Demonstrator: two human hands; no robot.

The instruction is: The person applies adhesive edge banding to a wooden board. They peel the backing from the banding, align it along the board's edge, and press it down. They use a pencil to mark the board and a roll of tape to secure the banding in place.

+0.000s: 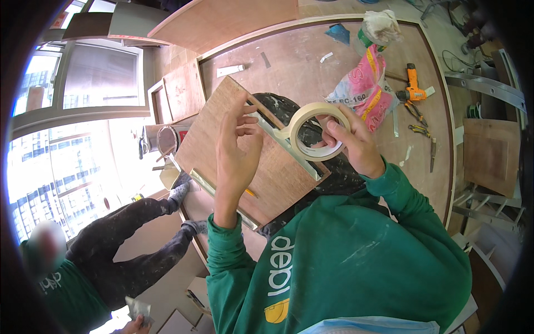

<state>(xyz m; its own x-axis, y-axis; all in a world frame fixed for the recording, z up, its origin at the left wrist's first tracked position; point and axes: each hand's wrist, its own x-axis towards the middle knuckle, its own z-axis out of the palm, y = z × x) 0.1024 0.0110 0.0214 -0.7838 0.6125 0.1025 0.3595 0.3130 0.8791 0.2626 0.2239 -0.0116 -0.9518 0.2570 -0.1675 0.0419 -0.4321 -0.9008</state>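
My right hand [359, 142] grips a roll of cream masking tape [314, 109], with its thumb over the rim and fingers through the core. From the roll a short end of tape appears to reach toward the long edge of a wooden board [281, 183] lying tilted before me. A pale strip [297, 156] runs along that edge, and another strip [201, 179] lies along the opposite edge. Above the board is my left hand [236, 145], its fingers loosely curved and apart, holding nothing. A yellow pencil [251, 192] rests on the board near my left wrist.
On the panel floor at right lie an orange power tool [411, 83], pliers [416, 114] and a pink plastic bag [367, 92]. A white tube [230, 70] lies farther back. A co-worker [83, 273] is at lower left, legs stretched toward the board. Ladder rails [484, 89] stand far right.
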